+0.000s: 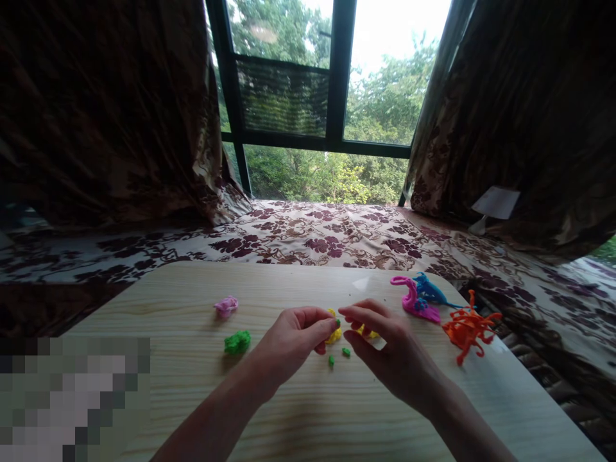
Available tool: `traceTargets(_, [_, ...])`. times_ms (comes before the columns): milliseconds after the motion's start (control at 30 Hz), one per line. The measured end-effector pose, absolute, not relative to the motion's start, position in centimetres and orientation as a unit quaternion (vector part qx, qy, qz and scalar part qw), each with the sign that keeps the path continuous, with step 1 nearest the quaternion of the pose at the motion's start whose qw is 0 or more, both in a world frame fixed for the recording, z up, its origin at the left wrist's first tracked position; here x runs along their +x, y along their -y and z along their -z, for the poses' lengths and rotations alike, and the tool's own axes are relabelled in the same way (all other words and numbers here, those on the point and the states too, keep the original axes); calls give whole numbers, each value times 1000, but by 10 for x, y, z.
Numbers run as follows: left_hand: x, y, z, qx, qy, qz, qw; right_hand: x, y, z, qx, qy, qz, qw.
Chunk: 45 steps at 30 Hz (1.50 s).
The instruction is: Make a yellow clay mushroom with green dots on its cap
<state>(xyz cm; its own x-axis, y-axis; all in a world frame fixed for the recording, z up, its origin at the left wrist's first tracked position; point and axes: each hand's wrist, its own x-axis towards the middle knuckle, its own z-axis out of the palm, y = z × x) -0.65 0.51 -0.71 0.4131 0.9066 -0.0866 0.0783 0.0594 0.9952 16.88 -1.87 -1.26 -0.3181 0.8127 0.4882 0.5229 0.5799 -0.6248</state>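
Over the middle of the table, my left hand (293,343) is closed in a pinch. At its fingertips show a piece of yellow modelling clay (334,335) and a tiny dark green bit. Just to the right is my right hand (387,343), its thumb and fingers apart and nothing visible held. More yellow clay (368,332) shows behind the right thumb, partly hidden. Below the fingertips lie two small pieces of green clay (346,352). A larger green clay lump (237,342) rests left of my left hand, with a pink lump (226,307) beyond it.
At the table's right side stand a magenta clay figure (416,305), a blue one (430,290) and an orange one with many arms (469,327). Beyond the pale wooden table (178,289) lies a flowered cloth (308,234) below a window. A small white lamp (495,202) stands far right.
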Motion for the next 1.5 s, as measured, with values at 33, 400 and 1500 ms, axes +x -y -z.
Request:
traceTargets(33, [-6, -5, 8, 597, -410, -342, 599, 168, 19, 13, -409, 795, -184, 408])
traceTargets(400, [-5, -6, 13, 609, -385, -333, 608, 164, 20, 16, -403, 792, -184, 420])
traceTargets(1500, [-5, -5, 3, 475, -350, -420, 690, 171, 8, 30, -477, 670, -381, 422])
